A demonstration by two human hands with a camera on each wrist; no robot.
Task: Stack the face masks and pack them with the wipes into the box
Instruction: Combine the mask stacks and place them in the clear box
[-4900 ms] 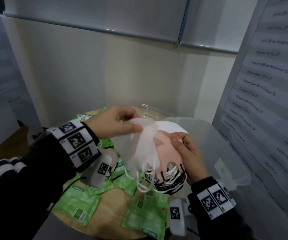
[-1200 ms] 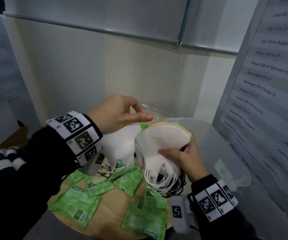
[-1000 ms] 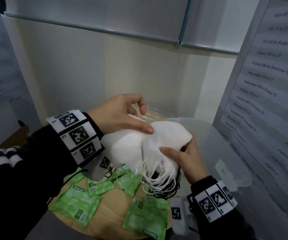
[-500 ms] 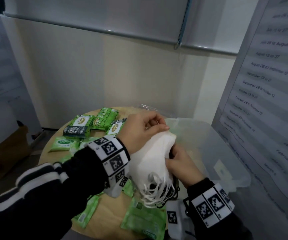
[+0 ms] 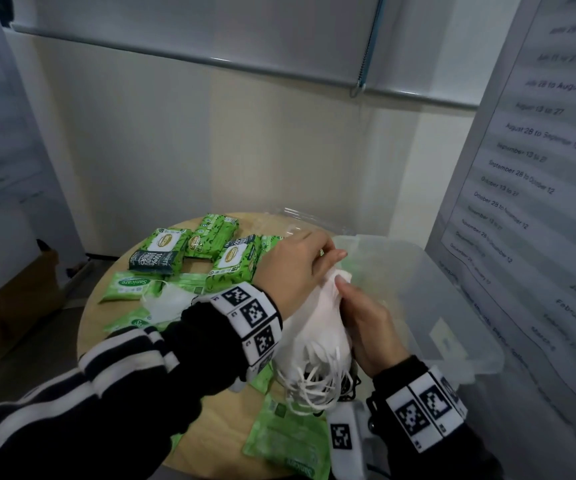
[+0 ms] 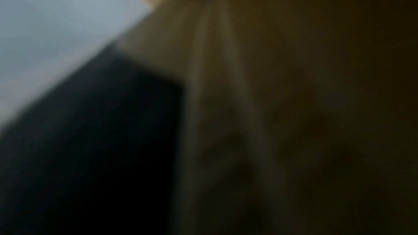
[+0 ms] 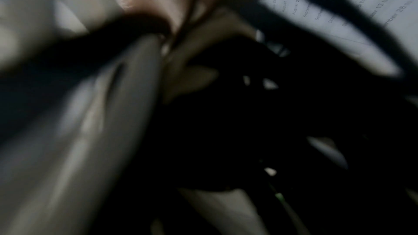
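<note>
Both hands hold a thick bundle of white, soft fabric face masks above the near right part of the round, light wooden surface, just beside the clear plastic box standing at its right edge. The left hand curls over the top of the bundle, its fingers pinching the upper fold; the right hand wraps the bundle's right side with its thumb pressed to the white cloth. White ear loops hang tangled below, with a few black loops among them. Both wrist views are too dark and blurred to add detail on the grips.

The step in hand looks like squaring up the stack. To do it well, keep one hand clamped firmly on the fold while the other presses the edges flush, and gather the dangling loops under the bundle so none catches on the box rim.

One more white mask lies on the left part of the surface among flat green wipe sachets; it probably belongs on the stack first. Thicker green wipe packs sit toward the far edge, and another green sachet lies at the near edge, all not yet packed.
</note>
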